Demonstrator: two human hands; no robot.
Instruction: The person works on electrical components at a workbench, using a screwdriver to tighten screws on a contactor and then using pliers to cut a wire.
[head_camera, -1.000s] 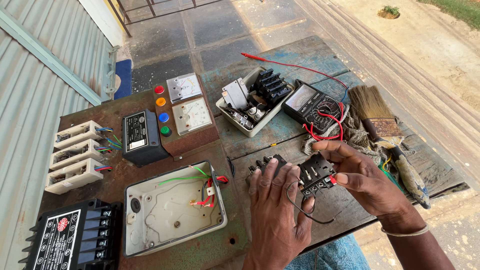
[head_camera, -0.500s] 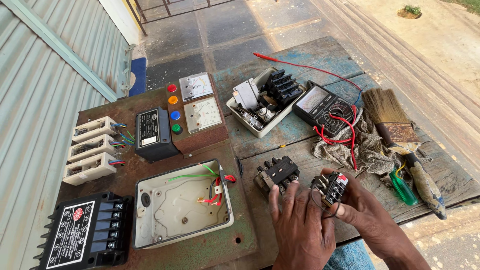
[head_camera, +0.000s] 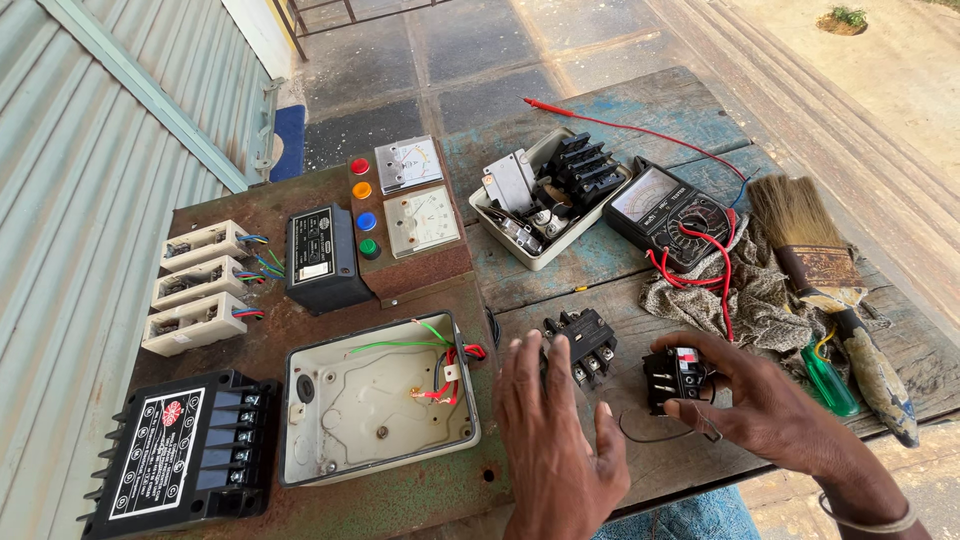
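Observation:
My right hand (head_camera: 760, 405) grips a small black switch block with a red and white face (head_camera: 676, 376) just above the wooden table. A thin dark wire loop (head_camera: 650, 432) lies below it. My left hand (head_camera: 550, 440) is spread flat, fingers apart, its fingertips against a second black terminal block (head_camera: 585, 343) that rests on the table. To the left of that hand sits an open grey enclosure (head_camera: 375, 400) with red and green wires inside.
A rusty panel (head_camera: 250, 340) carries white fuse holders (head_camera: 195, 285), black units, two meters and coloured lamps. A white box of parts (head_camera: 545, 200), a multimeter (head_camera: 668, 212) with red leads, a rag, a paintbrush (head_camera: 825, 270) and a green screwdriver (head_camera: 828, 375) lie to the right.
The switch block in my right hand has separated from the other black block, which now lies on the table under my left fingertips. My left hand has opened flat.

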